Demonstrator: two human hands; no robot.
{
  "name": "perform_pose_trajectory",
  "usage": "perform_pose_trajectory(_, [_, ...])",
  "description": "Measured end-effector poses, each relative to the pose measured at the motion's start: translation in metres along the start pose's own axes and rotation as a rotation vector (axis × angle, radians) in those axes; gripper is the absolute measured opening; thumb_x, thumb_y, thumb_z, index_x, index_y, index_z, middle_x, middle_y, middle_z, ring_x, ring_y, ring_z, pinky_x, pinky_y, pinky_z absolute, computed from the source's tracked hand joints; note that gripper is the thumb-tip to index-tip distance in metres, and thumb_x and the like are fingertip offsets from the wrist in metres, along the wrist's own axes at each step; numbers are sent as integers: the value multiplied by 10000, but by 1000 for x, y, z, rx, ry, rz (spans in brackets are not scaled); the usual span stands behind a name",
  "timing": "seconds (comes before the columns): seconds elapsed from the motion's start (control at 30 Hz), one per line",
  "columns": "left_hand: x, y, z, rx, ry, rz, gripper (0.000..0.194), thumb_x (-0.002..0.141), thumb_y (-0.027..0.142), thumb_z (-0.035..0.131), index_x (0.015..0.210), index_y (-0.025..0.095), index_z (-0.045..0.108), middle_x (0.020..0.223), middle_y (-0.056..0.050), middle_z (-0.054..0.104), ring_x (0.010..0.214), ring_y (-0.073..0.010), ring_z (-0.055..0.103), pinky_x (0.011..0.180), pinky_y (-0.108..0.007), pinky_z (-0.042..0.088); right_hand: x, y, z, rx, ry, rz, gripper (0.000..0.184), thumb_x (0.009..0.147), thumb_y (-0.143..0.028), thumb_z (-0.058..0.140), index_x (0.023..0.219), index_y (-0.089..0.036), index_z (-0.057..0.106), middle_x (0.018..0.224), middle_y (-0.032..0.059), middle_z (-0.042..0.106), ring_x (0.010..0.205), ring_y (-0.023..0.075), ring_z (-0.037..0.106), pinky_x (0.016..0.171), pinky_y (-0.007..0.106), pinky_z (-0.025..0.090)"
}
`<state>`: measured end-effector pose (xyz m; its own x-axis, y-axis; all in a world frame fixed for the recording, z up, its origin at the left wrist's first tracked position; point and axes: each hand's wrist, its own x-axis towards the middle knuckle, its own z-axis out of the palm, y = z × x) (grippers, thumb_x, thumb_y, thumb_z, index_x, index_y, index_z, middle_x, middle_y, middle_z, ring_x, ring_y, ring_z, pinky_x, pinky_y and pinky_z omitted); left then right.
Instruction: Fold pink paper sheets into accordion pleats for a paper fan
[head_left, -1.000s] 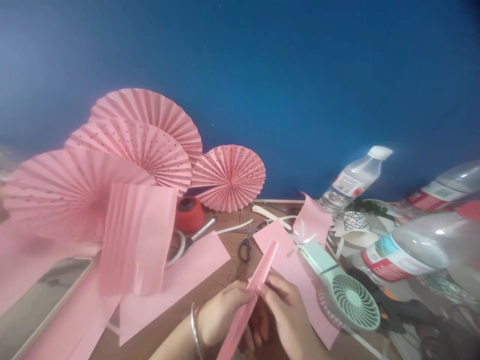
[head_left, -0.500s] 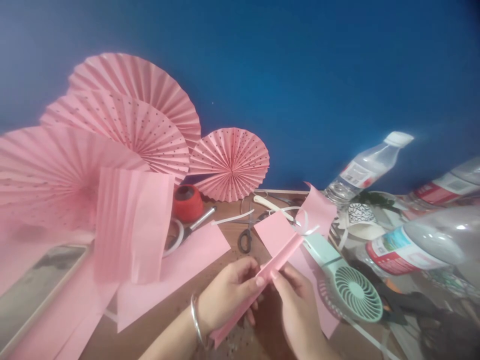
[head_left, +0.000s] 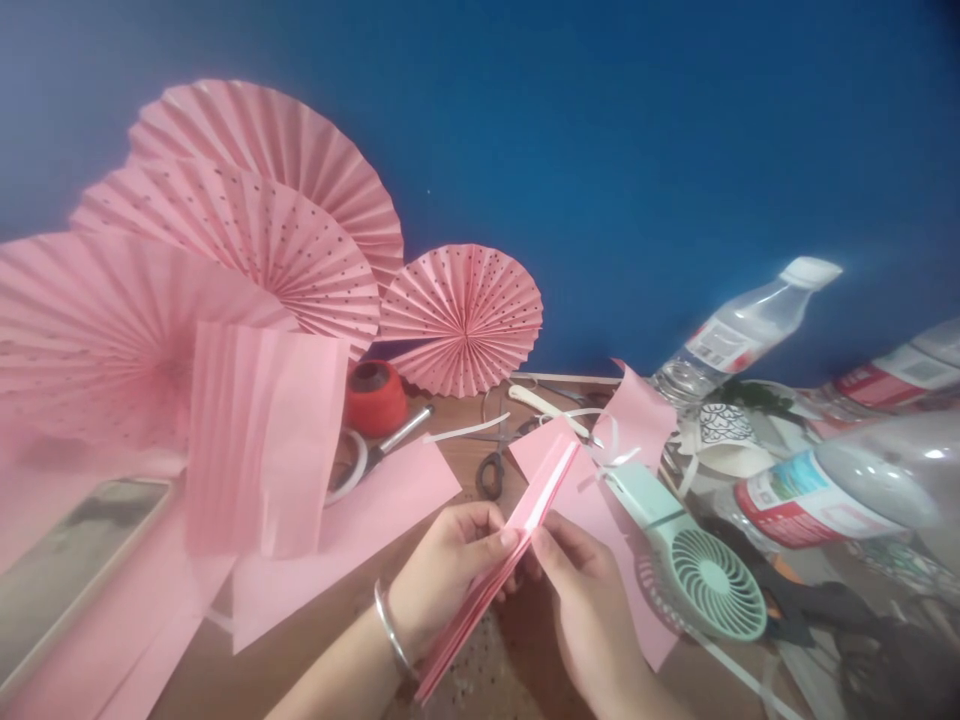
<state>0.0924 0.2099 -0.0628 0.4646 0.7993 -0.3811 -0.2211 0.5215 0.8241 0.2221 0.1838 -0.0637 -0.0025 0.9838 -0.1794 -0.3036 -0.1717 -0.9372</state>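
A narrow strip of folded pink paper [head_left: 551, 478] slants up to the right between my two hands, its layered edges and a pale white band showing. My left hand [head_left: 457, 560], with a silver bangle at the wrist, pinches it near the middle from the left. From the other side my right hand [head_left: 589, 590] grips it between thumb and fingers. Some fingertips are hidden behind the paper. Just beyond lie a flat pink sheet [head_left: 547, 445] and black-handled scissors [head_left: 490, 475]. A pleated pink sheet [head_left: 262, 440] stands to the left.
Large pink paper fans [head_left: 262, 130] and a smaller dotted fan [head_left: 465, 320] lean against the blue wall. A red thread spool [head_left: 375, 400], a knife with a cream handle [head_left: 540, 405], a mint handheld fan [head_left: 712, 580], plastic bottles [head_left: 750, 325] and a phone-like slab [head_left: 82, 560] surround the work.
The folded paper has turned in my hands, so that its layered edges and white band now show. Both hands keep hold of it. The view has tilted downward.
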Motion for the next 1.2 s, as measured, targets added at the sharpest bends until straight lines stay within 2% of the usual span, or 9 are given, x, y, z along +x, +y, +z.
perform_pose_trajectory(0.2, [0, 0, -1, -24, -21, -14, 260, 731, 356, 622, 655, 128, 522, 526, -7, 570, 466, -70, 486, 462, -164, 360, -2, 1, -1, -7, 1, -3, 267, 737, -388, 589, 566, -186, 556, 574, 17, 534, 585, 164, 488, 554, 270, 407])
perform_pose_trajectory(0.57, [-2, 2, 1, -3, -46, -6, 256, 751, 358, 594, 668, 133, 505, 546, -2, 555, 474, -72, 470, 468, -176, 343, -3, 5, -1, 46, -30, 17, 216, 769, -367, 564, 650, -187, 582, 567, 3, 521, 572, 156, 480, 549, 262, 395])
perform_pose_trajectory(0.67, [-4, 0, 3, 46, -70, 68, 234, 751, 353, 598, 722, 137, 510, 583, 18, 528, 520, -71, 456, 506, -178, 343, -3, 9, -3, 55, 53, 35, 188, 762, -351, 575, 677, -185, 598, 586, 3, 536, 569, 147, 480, 542, 251, 392])
perform_pose_trajectory(0.77, [-4, -4, 4, 155, -75, 152, 232, 714, 324, 644, 799, 139, 534, 717, 1, 547, 649, -100, 482, 594, -195, 373, -3, 12, -4, 74, 123, 53, 158, 738, -333, 605, 696, -180, 606, 623, 8, 570, 592, 147, 501, 567, 250, 405])
perform_pose_trajectory(0.83, [-3, -5, 4, 229, -50, 182, 228, 736, 325, 619, 848, 136, 560, 777, -13, 556, 710, -124, 491, 645, -217, 391, -2, 12, -5, 61, 122, 47, 151, 729, -325, 617, 688, -180, 606, 641, 9, 588, 619, 151, 521, 592, 252, 415])
perform_pose_trajectory(0.93, [-1, -5, 4, 299, 2, 232, 226, 784, 341, 557, 841, 125, 591, 764, -18, 562, 718, -133, 495, 671, -231, 403, -1, 9, -4, 35, 105, 31, 147, 715, -315, 638, 664, -183, 598, 623, -5, 586, 596, 134, 520, 568, 237, 414])
perform_pose_trajectory(1.0, [-1, -5, 4, 333, 10, 235, 246, 801, 356, 529, 788, 120, 596, 709, -11, 549, 665, -118, 488, 630, -218, 401, -2, 7, -2, 61, 77, 32, 155, 716, -303, 642, 645, -179, 580, 580, -17, 564, 551, 120, 507, 534, 231, 413])
perform_pose_trajectory(1.13, [-4, -7, 6, 359, -27, 138, 363, 865, 425, 374, 755, 132, 558, 567, 26, 444, 476, -80, 427, 451, -190, 339, -4, 5, 2, 207, -27, 69, 198, 765, -306, 594, 635, -182, 512, 521, -23, 544, 465, 115, 499, 467, 245, 413])
perform_pose_trajectory(1.2, [-6, -8, 7, 372, -27, 138, 374, 879, 431, 331, 744, 144, 527, 559, 29, 433, 463, -80, 425, 441, -191, 332, -4, 4, 3, 229, -54, 82, 206, 783, -305, 574, 639, -183, 493, 518, -20, 546, 448, 114, 501, 444, 241, 402])
